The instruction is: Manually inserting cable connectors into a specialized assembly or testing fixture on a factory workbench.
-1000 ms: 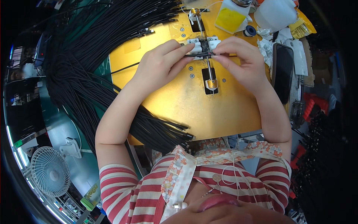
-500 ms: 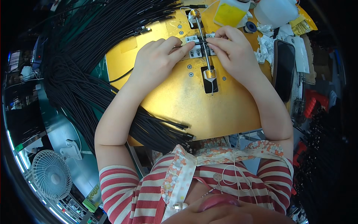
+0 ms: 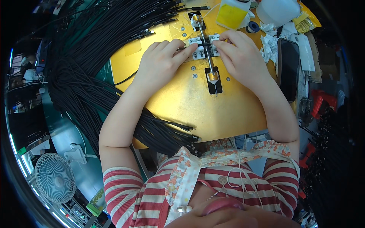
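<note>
A small fixture of pale metal blocks (image 3: 198, 54) sits on a gold-coloured plate (image 3: 182, 110), crossed by a slim metal rod (image 3: 208, 59) with brass-coloured ends. A black cable (image 3: 127, 79) comes from the left, passes beneath my left hand (image 3: 160, 62) and lies across the blocks at the rod. That hand pinches the cable just left of the blocks, thumb and forefinger together. From the other side, my right hand (image 3: 241, 53) closes its fingertips at the cable's far end by the right blocks. The fingers hide the tip of that end.
Bundles of black cables (image 3: 87, 41) spread over the far left, and more cable ends (image 3: 163, 133) lie at the plate's near edge. To the right are a dark phone (image 3: 288, 64), crumpled tissues (image 3: 269, 47), a spool (image 3: 253, 27) and a yellow-labelled container (image 3: 232, 16). A white fan (image 3: 56, 178) stands lower left.
Both hands keep almost the same place at the fixture. The right fingertips have shifted slightly to the right, away from the rod. The whole view has moved a little.
</note>
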The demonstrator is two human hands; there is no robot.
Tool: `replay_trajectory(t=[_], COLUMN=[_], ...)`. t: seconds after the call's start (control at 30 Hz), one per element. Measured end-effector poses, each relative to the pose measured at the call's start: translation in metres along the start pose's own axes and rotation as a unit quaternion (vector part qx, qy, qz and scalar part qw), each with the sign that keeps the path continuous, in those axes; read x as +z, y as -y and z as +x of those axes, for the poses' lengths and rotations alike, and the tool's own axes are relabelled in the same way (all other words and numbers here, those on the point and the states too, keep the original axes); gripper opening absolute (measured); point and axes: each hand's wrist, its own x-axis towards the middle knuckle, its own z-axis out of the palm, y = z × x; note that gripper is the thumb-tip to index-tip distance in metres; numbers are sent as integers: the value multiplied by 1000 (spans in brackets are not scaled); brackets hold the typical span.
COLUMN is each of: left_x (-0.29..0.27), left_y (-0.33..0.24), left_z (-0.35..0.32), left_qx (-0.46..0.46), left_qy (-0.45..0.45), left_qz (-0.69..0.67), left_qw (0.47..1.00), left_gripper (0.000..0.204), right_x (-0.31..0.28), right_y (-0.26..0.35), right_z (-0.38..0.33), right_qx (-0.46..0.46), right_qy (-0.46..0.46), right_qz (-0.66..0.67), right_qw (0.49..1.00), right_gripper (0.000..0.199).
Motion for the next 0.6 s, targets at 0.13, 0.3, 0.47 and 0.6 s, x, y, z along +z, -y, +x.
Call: replay_trajectory(t=[0.13,0.3,0.47,0.6], left_x=[3,4,3,0], left_y=[0,0,0,5], left_z=[0,-1,-2,-2], left_qx=[-4,-6,-16,-25], left_qy=[-3,-16,-18,1], left_qz=[-12,-31,-50,-76], left_qw=[1000,999,998,997], left_gripper=[53,49,46,42], right_x=[-3,-26,-62,-66], right_y=[-2,-18,-40,-44], right_z=[-1,-3,-12,-23], right_qx=[0,68,238,117], right_qy=[-7,-7,134,154], right_qz=[-4,-161,-255,-190], right_qw=[1000,985,927,963], right_gripper=[8,13,20,23])
